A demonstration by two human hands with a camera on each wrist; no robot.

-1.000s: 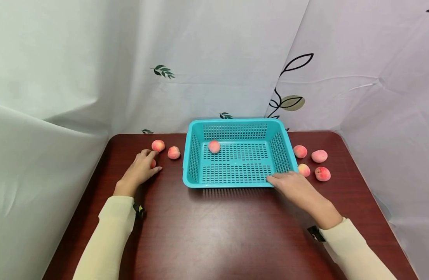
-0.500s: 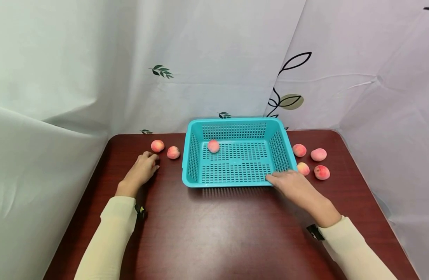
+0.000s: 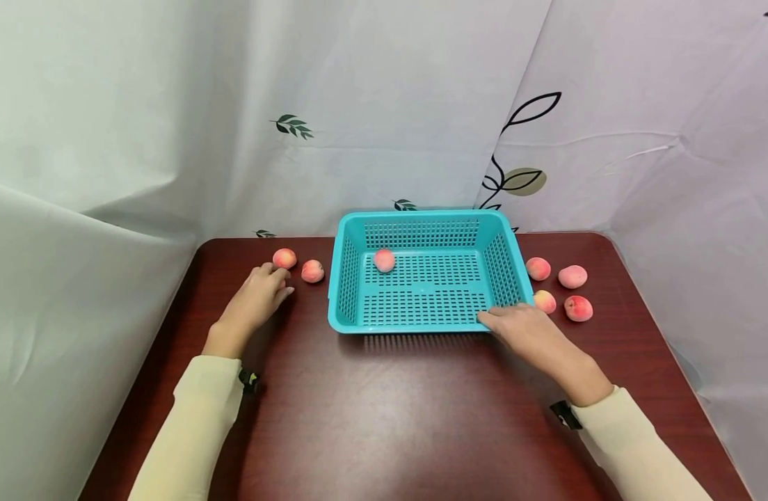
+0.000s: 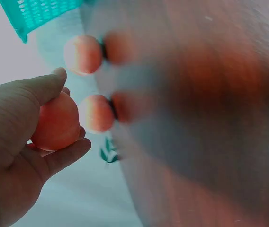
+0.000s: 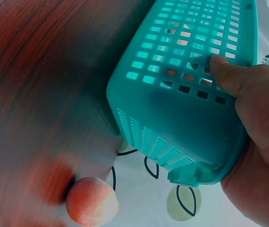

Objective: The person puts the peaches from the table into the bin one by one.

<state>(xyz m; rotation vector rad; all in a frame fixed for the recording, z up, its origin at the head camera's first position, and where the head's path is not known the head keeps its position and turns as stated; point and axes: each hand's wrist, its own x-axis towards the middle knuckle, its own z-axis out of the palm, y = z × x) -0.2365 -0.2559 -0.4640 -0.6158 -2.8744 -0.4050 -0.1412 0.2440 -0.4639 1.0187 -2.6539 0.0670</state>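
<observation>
My left hand (image 3: 254,300) is at the table's left side, and in the left wrist view its thumb and fingers are curled round a peach (image 4: 56,122). The back of the hand hides that peach in the head view. Just beyond the fingers lie two more peaches, one at the back (image 3: 284,258) and one to its right (image 3: 312,271). My right hand (image 3: 526,334) grips the near right corner of a turquoise plastic basket (image 3: 421,330), thumb against the outer wall in the right wrist view. Inside the basket, toward the back left, sits a single peach (image 3: 384,260).
Several peaches lie right of the basket, among them one near the table's right side (image 3: 578,308) and one partly behind the basket's edge (image 3: 545,301). The dark red-brown table (image 3: 384,410) meets a white patterned curtain (image 3: 371,104) at the back and sides.
A second ago a peach showed between my left thumb and fingers; they have since closed round it and it is hidden in the head view. The right hand and basket have stayed put.
</observation>
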